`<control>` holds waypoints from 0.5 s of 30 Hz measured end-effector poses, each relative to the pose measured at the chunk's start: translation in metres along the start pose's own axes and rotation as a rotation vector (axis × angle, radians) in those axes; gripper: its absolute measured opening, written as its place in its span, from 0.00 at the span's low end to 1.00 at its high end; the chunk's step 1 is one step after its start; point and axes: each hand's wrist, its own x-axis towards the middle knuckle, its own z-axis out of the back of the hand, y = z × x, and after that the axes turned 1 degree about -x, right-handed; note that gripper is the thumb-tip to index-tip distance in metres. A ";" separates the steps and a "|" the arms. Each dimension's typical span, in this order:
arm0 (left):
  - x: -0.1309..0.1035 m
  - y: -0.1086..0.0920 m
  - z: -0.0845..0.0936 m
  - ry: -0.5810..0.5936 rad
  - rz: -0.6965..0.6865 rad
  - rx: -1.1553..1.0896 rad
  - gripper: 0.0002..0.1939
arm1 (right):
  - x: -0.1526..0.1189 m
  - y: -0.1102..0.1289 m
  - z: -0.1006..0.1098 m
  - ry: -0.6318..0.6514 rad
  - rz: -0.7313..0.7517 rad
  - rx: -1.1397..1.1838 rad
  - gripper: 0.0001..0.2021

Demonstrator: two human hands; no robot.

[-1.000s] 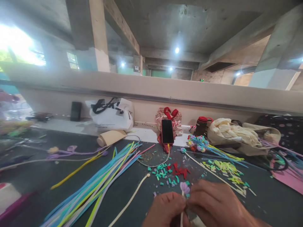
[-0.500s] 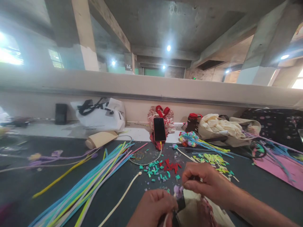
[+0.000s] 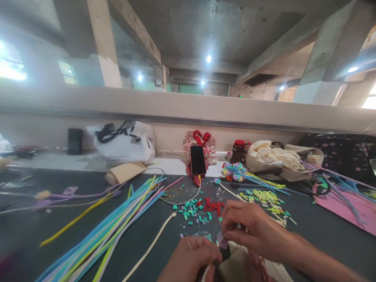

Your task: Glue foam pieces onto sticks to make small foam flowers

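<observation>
Two bare hands meet on the near side of the phone (image 3: 197, 161). The left hand (image 3: 192, 256), straight down from the phone, has its thumb and fingers closed on the pale stem of a purple flower (image 3: 222, 239); the flower shows just past its fingertips, nearer than the phone and slightly to its right. The right hand (image 3: 249, 229), farther right of the phone, has thumb and fingers bent close together above the flower; I cannot tell what they grip. Beige cloth (image 3: 237, 261) shows below this hand.

Left of the phone and nearer than it, a cream stick (image 3: 149, 250) lies on the dark table (image 3: 311, 219), and beyond this stick spreads a bundle of coloured sticks (image 3: 117, 221). Green bits (image 3: 190, 211) and red bits (image 3: 214, 205) are scattered in front of the phone, yellow bits (image 3: 266, 197) to its right.

Level with the phone on its right is a bunch of flowers (image 3: 235, 172). Directly behind the phone is a red-patterned bag (image 3: 188, 141); a bottle (image 3: 238, 152) stands to the phone's right, a white bag (image 3: 122, 145) to its left.
</observation>
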 end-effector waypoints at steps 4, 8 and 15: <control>-0.002 -0.003 -0.001 0.003 0.003 0.003 0.14 | 0.002 0.002 0.000 0.032 0.024 -0.039 0.05; -0.006 -0.008 -0.003 0.010 0.003 0.022 0.12 | 0.003 0.005 0.001 0.053 0.041 -0.069 0.06; -0.002 -0.003 -0.001 0.005 0.001 -0.036 0.13 | 0.005 0.005 0.002 0.065 0.065 -0.100 0.06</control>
